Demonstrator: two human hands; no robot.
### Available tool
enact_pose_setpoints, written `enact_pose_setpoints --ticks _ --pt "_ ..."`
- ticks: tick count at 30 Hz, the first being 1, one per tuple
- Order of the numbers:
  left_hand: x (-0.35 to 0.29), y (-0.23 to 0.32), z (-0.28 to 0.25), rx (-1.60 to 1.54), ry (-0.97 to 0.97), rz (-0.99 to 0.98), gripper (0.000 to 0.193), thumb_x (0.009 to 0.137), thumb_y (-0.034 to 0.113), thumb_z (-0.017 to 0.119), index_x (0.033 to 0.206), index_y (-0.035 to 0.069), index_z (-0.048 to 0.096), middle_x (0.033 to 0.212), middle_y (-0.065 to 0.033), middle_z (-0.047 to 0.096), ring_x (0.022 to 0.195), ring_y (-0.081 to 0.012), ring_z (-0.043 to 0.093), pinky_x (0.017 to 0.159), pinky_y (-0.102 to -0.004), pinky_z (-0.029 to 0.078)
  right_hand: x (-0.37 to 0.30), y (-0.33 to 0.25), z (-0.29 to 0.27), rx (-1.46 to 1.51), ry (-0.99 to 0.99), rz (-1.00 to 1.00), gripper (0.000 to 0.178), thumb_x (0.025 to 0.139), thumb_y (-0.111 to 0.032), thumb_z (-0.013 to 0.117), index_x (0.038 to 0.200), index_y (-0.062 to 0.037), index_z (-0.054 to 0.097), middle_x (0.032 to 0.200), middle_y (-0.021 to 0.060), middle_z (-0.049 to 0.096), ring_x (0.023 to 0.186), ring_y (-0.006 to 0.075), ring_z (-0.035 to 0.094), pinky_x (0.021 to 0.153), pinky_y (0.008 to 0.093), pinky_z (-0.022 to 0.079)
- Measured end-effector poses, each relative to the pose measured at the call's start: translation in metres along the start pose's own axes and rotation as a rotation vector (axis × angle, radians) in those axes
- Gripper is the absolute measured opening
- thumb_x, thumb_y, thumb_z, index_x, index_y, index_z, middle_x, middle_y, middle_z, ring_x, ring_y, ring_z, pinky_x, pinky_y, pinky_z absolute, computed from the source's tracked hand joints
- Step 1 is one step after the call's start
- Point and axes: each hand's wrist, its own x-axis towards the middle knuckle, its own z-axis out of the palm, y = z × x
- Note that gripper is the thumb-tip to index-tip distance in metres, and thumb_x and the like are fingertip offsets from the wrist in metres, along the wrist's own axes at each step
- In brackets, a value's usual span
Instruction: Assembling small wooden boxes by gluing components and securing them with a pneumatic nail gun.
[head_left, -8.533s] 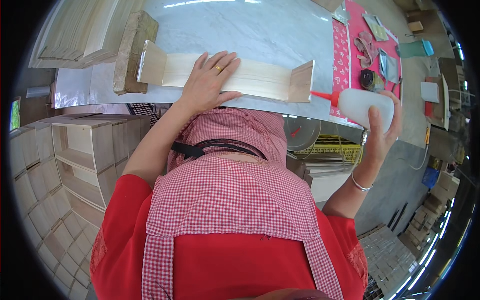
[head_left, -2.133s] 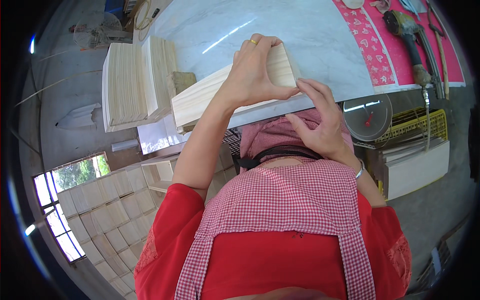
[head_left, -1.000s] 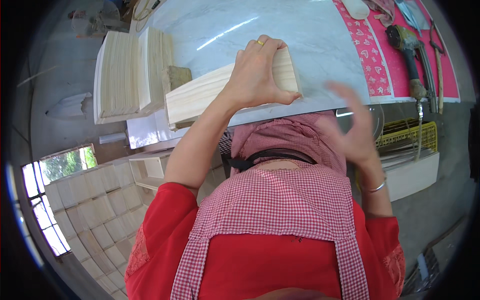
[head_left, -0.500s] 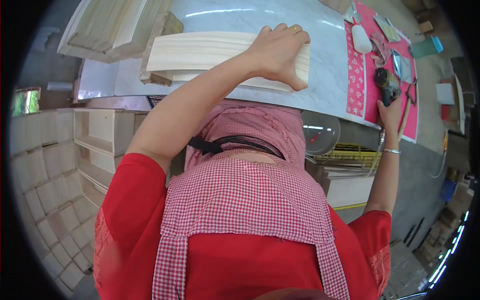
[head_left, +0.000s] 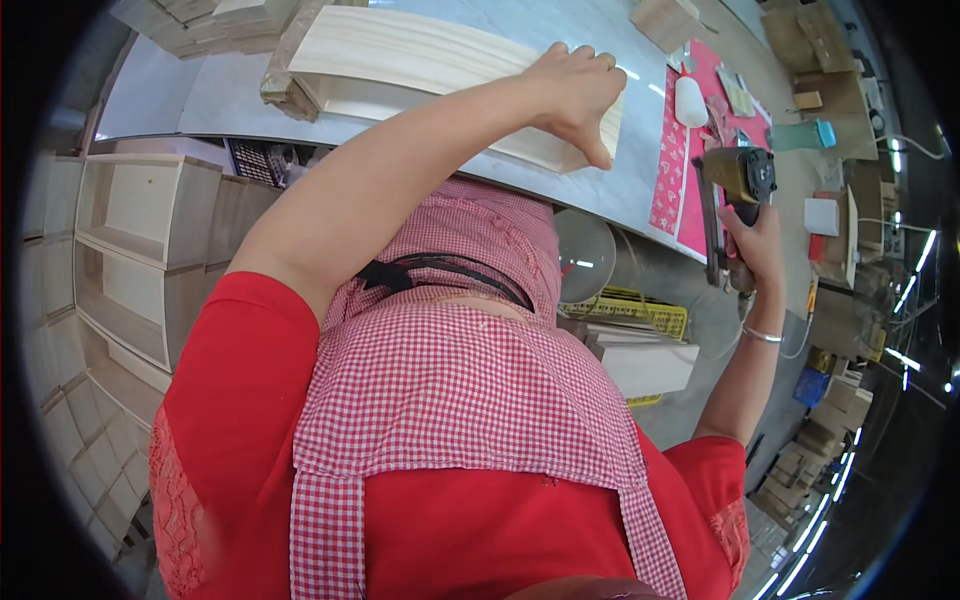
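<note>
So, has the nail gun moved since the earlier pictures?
Yes, up: the nail gun lay on the pink cloth; now the right hand holds it raised off that cloth.

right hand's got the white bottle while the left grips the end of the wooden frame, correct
The head view shows the right hand holding a nail or staple gun, not the white bottle. The left hand does grip the end of the wooden frame.

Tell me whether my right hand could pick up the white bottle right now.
Probably not as it is: the right hand is holding the air tool, though the white bottle lies nearby.
</note>
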Motion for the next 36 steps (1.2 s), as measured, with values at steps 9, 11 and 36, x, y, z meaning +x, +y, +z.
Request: enact_pose_setpoints --ticks 9,11,36 --pt "-0.002 0.003 -0.004 0.07 -0.05 0.034 0.081 0.055 0.048 0.086 0.114 -0.002 0.06 0.118 -0.0164 0.06 0.114 -0.0311 0.053 0.093 -0.0437 0.041 -0.075 -0.088 -0.002 0.03 0.038 -0.609 0.035 0.08 -0.008 0.081 0.11 0.002 0.065 0.102 0.0093 0.072 0.088 0.0156 0.067 0.079 0.0317 0.055" --pt "-0.002 0.004 -0.002 0.065 -0.036 0.031 0.08 0.055 0.048 0.086 0.113 -0.001 0.06 0.117 -0.0162 0.06 0.114 -0.0309 0.053 0.093 -0.0433 0.041 -0.076 -0.095 -0.003 0.005 -0.015 -0.616 0.04 0.079 -0.008 0.082 0.114 0.0021 0.065 0.106 0.0089 0.072 0.095 0.0157 0.067 0.083 0.0316 0.054" --pt "-0.006 0.004 -0.003 0.063 0.012 0.035 0.083 0.056 0.053 0.087 0.112 -0.002 0.061 0.115 -0.0165 0.062 0.114 -0.0302 0.054 0.098 -0.0451 0.039 -0.065 -0.115 -0.005 -0.1 -0.07 -0.666 0.048 0.075 -0.011 0.087 0.115 0.0007 0.063 0.107 0.0104 0.072 0.094 0.017 0.066 0.087 0.0342 0.053"
